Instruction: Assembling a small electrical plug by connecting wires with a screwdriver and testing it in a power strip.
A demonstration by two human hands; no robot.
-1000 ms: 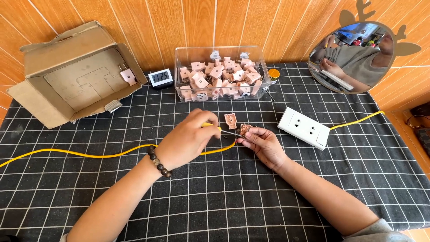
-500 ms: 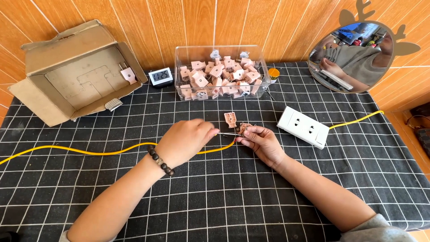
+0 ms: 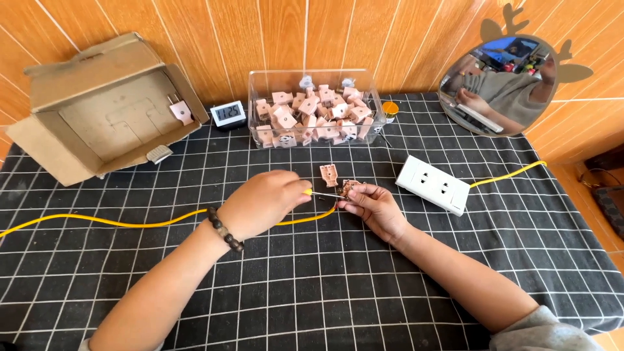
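Note:
My left hand (image 3: 266, 203) grips a yellow-handled screwdriver (image 3: 320, 193) whose thin shaft points right into a small pink plug part (image 3: 350, 189). My right hand (image 3: 374, 208) pinches that plug part just above the black checked cloth (image 3: 312, 292). A yellow cable (image 3: 117, 223) runs from the far left under my left hand to the plug. Another pink plug half (image 3: 329, 175) lies on the cloth just behind my hands.
A clear bin (image 3: 312, 110) of several pink plugs stands at the back. An open cardboard box (image 3: 97, 117) holding a plug lies at back left, beside a small digital clock (image 3: 228, 114). A white socket block (image 3: 433, 184) with a yellow lead lies right; a mirror (image 3: 500, 81) leans behind.
My left hand has drawn slightly down and left, so the screwdriver's shaft now shows between the hands. My right hand keeps the plug part in the same place.

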